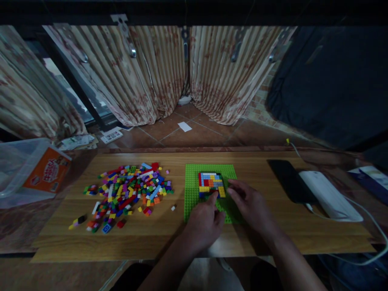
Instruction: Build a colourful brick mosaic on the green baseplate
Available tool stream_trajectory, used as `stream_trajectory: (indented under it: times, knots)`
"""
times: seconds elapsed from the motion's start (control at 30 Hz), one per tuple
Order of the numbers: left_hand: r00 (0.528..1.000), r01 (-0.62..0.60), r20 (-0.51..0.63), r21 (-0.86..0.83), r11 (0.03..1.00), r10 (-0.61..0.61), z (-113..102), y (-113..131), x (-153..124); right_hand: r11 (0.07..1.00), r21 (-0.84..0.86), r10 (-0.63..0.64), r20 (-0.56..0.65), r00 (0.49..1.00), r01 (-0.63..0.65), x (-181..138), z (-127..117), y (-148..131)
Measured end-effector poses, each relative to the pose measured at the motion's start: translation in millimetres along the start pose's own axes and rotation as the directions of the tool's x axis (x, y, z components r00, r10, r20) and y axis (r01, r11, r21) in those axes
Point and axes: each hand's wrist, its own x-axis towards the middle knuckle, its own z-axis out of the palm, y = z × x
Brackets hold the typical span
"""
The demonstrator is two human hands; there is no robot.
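Note:
A green baseplate lies on the wooden table. On it sits a rectangular patch of toy bricks in red, blue, white, yellow, orange and grey. My left hand reaches over the near part of the plate. Its index finger is stretched out and touches the near edge of the patch, while the other fingers curl in with nothing visible in them. To the right of the patch, my right hand hovers over the plate's right edge. Thumb and fingers are apart there, with no brick visible between them.
Left of the plate spreads a pile of loose bricks; a small white brick lies between. A black phone and a white power strip with a cable are at the right. A clear plastic tub stands at far left.

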Motion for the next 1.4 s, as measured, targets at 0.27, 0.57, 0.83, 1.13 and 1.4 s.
stream_trajectory:
  times: [0.27,0.57,0.83,1.13,1.4]
  knots:
    - [1.0,0.012,0.008,0.037,0.999,-0.013,2,1,-1,0.984,-0.111,0.141,-0.019,0.99,-0.143,15,14,-3]
    - [0.999,0.031,0.032,0.122,0.992,-0.035,0,3,-2,0.974,-0.183,0.133,-0.012,0.991,-0.133,15,16,-8]
    - [1.0,0.005,0.006,0.092,0.996,-0.006,2,0,-1,0.946,-0.323,-0.012,-0.089,0.996,-0.017,7,25,-5]
    - [0.993,-0.05,-0.109,0.001,0.999,0.049,-17,-9,-18,0.935,-0.353,-0.091,-0.117,0.989,0.044,-1,29,-4]
    - [0.915,0.019,-0.402,-0.03,0.999,-0.029,-61,-31,-26,0.874,-0.443,0.117,-0.202,0.972,-0.197,8,6,1]
